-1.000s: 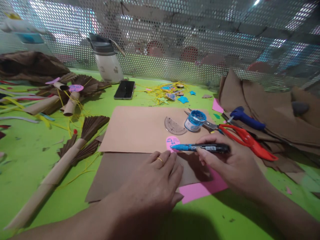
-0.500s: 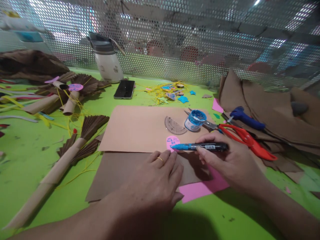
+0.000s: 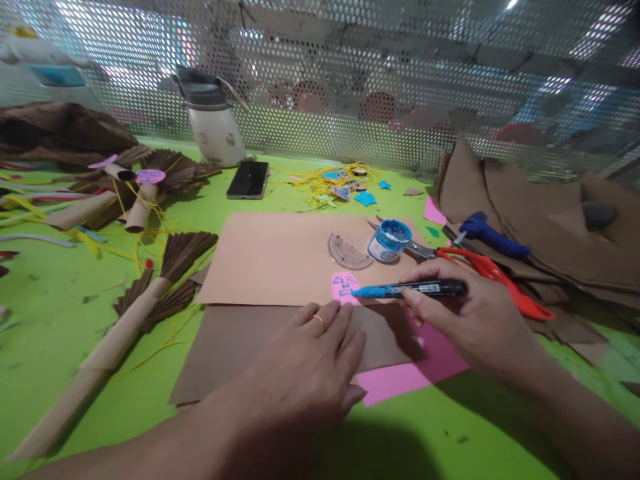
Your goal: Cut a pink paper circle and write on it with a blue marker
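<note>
A small pink paper oval (image 3: 342, 283) bearing blue lines lies at the lower edge of a tan paper sheet (image 3: 270, 257). The fingertips of my left hand (image 3: 320, 357) rest flat at the oval's lower edge, a ring on one finger. My right hand (image 3: 463, 313) grips a blue marker (image 3: 385, 291) with a black barrel; its tip is at the oval's right side. Beneath my hands is a darker brown sheet (image 3: 240, 347), with a pink sheet (image 3: 400, 383) partly under it. A clear protractor (image 3: 347, 251) and an open blue paint jar (image 3: 390, 241) stand just beyond.
Red-handled scissors (image 3: 500, 283) and a blue-handled tool (image 3: 493, 239) lie right, before brown paper (image 3: 530, 220). Left is a paper-tube figure (image 3: 123, 323) with pleated wings. Behind are a phone (image 3: 249, 180), a flask (image 3: 215, 127), yellow strings (image 3: 320, 183) and a perforated metal screen (image 3: 310, 80).
The marker tip has moved slightly right across the pink oval, and more blue lines show on it. My right hand has shifted right with it; my left hand stays put.
</note>
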`<action>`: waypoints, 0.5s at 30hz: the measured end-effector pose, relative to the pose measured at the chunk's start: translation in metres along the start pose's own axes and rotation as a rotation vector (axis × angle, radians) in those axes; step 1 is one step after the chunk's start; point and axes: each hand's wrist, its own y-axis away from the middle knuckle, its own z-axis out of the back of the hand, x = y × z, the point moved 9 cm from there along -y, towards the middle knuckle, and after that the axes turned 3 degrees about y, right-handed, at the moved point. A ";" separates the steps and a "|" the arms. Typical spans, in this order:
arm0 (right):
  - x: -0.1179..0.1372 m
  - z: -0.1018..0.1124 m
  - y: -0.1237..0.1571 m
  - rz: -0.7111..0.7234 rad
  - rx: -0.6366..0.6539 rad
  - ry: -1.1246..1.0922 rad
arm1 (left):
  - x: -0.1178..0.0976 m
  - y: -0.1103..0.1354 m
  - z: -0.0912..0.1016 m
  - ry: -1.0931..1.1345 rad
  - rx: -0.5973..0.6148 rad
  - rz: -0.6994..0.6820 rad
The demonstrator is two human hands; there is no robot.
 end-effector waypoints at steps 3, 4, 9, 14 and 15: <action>0.000 0.004 -0.001 0.015 -0.024 0.033 | 0.001 0.000 0.001 0.004 -0.009 0.005; 0.001 0.003 -0.001 0.022 -0.017 0.024 | 0.001 0.000 0.001 0.005 -0.011 0.011; -0.003 -0.002 0.000 -0.033 0.009 -0.160 | 0.000 0.000 0.001 -0.006 -0.012 0.008; -0.006 -0.014 0.004 -0.095 0.061 -0.220 | -0.001 -0.001 0.000 -0.027 -0.010 -0.004; -0.007 -0.017 0.005 -0.111 0.065 -0.246 | -0.001 -0.001 0.000 -0.025 -0.008 -0.007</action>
